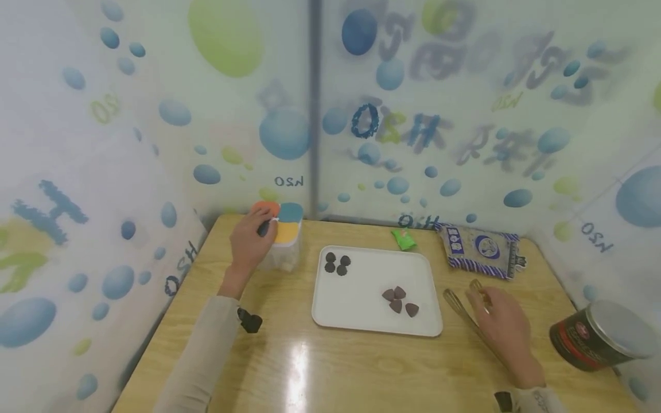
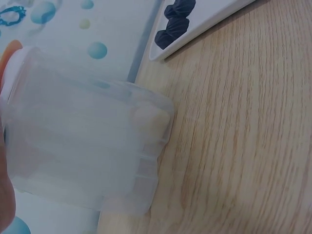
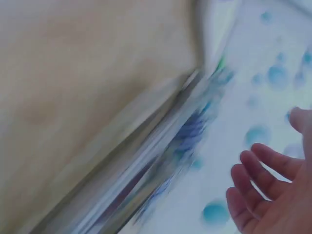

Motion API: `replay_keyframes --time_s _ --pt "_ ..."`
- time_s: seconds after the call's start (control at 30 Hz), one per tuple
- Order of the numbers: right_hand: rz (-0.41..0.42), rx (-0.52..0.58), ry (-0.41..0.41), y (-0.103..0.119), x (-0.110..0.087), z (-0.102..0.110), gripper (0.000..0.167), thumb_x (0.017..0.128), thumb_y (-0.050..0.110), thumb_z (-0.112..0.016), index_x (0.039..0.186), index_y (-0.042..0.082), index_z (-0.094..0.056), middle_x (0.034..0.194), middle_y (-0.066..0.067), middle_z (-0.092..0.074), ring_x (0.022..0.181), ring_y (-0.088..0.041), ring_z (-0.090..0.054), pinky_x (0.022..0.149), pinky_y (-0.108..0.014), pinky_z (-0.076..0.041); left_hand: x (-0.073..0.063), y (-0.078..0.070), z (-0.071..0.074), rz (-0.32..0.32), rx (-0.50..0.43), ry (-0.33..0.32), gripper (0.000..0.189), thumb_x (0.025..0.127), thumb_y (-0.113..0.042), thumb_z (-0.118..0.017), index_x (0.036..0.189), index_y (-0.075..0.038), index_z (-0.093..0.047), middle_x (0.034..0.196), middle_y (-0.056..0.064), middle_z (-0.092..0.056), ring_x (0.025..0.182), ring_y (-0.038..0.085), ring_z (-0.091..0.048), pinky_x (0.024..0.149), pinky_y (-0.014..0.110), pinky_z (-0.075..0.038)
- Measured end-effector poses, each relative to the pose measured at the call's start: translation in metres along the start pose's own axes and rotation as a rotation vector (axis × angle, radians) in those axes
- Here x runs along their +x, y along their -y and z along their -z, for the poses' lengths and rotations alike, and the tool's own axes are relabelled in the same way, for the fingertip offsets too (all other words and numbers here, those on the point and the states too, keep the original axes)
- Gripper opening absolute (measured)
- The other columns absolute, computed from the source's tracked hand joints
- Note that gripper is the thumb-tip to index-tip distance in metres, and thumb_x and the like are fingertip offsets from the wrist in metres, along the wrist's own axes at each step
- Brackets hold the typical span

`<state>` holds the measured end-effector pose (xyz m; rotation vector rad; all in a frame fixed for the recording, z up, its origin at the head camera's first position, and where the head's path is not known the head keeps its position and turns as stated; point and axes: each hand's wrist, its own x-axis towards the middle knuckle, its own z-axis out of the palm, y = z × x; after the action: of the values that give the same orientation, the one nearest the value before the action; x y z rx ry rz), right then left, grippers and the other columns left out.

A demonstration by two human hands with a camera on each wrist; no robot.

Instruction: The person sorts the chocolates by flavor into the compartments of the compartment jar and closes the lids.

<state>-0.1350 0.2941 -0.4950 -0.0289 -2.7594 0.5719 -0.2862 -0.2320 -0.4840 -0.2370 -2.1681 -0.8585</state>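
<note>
My left hand [image 1: 252, 236] is at the top of a clear storage container [image 2: 78, 131] with orange, blue, yellow and dark lid sections. Thumb and fingers bend over the lid [image 1: 287, 232] and grip it near the middle. Some pale lumps [image 2: 150, 122] show through the container's lower wall. On the right, my other hand [image 3: 275, 192] has its fingers apart and loosely bent, with nothing in them. Below it in the head view lie a metal whisk [image 1: 459, 305] and a gold-coloured utensil end [image 1: 480, 289], partly covered by that hand.
A white tray [image 1: 369, 318] carries several dark round pieces [image 1: 338, 264] and several brown triangular pieces [image 1: 396, 302]. Behind it are a small green packet [image 1: 404, 239] and a clipped purple-and-clear bag [image 1: 480, 250]. A dark can [image 1: 583, 338] stands at the right edge. Patterned walls enclose the table.
</note>
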Motion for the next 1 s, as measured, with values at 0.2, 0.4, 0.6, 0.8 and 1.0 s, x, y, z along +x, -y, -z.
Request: replay_keyframes --time_s 0.2,0.4,0.6,0.8,1.0 --pt "0.044 0.16 0.107 0.088 0.038 -0.043 0.045 0.102 0.048 -0.05 0.113 0.007 -0.066 0.105 -0.014 -0.069 0.097 -0.029 -0.064 0.082 -0.05 -0.052 0.004 -0.002 0.002 -0.028 -0.01 0.053 0.031 0.086 -0.026 -0.071 0.109 -0.006 -0.076 0.12 0.012 -0.073 0.117 0.035 -0.066 0.101 0.051 -0.05" --pt "0.119 0.365 0.316 0.199 0.066 -0.093 0.047 0.101 0.051 -0.05 0.122 0.011 -0.063 0.116 -0.009 -0.065 0.105 -0.025 -0.062 0.087 -0.045 -0.052 0.003 -0.001 -0.003 -0.02 0.001 0.09 0.034 0.087 -0.029 -0.07 0.113 -0.007 -0.075 0.124 0.01 -0.071 0.123 0.033 -0.063 0.105 0.049 -0.048" --pt "0.028 0.698 0.447 0.289 0.101 -0.137 0.069 0.1 0.059 -0.045 0.141 0.004 -0.046 0.139 -0.015 -0.05 0.123 -0.03 -0.053 0.102 -0.048 -0.047 -0.002 0.0 -0.003 -0.006 -0.008 0.101 0.035 0.087 -0.029 -0.071 0.115 -0.008 -0.074 0.127 0.01 -0.07 0.125 0.033 -0.062 0.105 0.049 -0.048" --pt "-0.133 0.978 0.295 0.338 0.105 -0.178 0.064 0.103 0.049 -0.045 0.147 0.005 -0.033 0.15 -0.018 -0.037 0.137 -0.034 -0.042 0.113 -0.05 -0.039 -0.006 0.003 0.0 0.015 0.01 0.137 0.036 0.089 -0.029 -0.07 0.118 -0.007 -0.073 0.129 0.009 -0.069 0.128 0.031 -0.06 0.106 0.049 -0.047" --pt "-0.171 1.115 0.196 0.356 0.1 -0.188 0.059 0.105 0.042 -0.042 0.149 0.005 -0.033 0.153 -0.017 -0.035 0.139 -0.031 -0.038 0.116 -0.049 -0.034 -0.004 0.005 0.007 0.04 0.024 0.145 0.036 0.091 -0.031 -0.069 0.12 -0.009 -0.072 0.132 0.007 -0.067 0.13 0.028 -0.058 0.109 0.046 -0.045"
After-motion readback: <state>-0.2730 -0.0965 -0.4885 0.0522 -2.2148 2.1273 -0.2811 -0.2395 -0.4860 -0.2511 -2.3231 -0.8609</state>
